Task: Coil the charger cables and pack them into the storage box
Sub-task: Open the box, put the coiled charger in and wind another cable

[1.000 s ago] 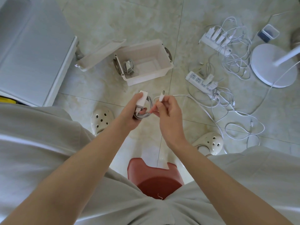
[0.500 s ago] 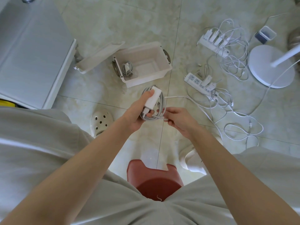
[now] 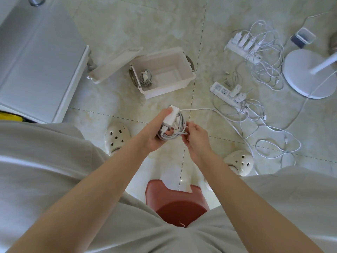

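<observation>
We count two coiled white charger cables [image 3: 145, 79], two white plastic power strips [image 3: 221, 90], two cream perforated clogs [image 3: 116, 137], one white storage box [image 3: 167, 88].

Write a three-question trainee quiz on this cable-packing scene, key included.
1. True or false: the storage box already holds one coiled charger.
2. Where is the lid? A: on the box. B: on the floor beside the box. C: in a hand.
3. Which hand grips the adapter and its cable?
Key: 1 true; 2 B; 3 the left hand.
</observation>
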`<action>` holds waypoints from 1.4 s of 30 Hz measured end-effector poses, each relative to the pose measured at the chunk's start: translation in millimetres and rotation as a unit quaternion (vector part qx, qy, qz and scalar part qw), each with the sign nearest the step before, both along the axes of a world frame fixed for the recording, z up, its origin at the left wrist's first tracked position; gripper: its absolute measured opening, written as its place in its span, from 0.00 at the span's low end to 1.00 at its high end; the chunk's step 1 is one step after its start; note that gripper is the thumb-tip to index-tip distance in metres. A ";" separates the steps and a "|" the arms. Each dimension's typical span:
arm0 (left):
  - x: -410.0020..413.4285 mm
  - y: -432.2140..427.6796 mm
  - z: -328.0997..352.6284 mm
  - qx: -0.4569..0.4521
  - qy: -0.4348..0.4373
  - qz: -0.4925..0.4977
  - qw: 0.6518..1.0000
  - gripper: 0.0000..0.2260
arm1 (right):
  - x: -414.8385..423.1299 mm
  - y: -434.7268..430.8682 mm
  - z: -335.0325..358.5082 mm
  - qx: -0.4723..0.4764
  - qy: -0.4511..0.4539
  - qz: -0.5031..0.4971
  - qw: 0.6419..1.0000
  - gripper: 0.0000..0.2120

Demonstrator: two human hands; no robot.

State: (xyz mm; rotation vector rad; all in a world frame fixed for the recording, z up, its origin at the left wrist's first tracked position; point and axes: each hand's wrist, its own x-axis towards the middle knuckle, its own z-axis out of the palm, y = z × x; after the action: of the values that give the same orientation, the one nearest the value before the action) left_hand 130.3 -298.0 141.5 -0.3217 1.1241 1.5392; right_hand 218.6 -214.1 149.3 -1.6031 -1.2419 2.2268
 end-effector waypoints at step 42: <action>7.0 34.4 12.9 -0.112 0.235 -0.030 0.965 0.11 | 12.9 21.0 0.1 0.144 -0.015 0.056 0.988 0.06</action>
State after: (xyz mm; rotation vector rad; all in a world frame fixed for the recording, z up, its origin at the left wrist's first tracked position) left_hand 137.3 -263.5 154.4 -0.0678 1.6710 1.4742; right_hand 231.5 -193.1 149.5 -1.4945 -1.6121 1.9746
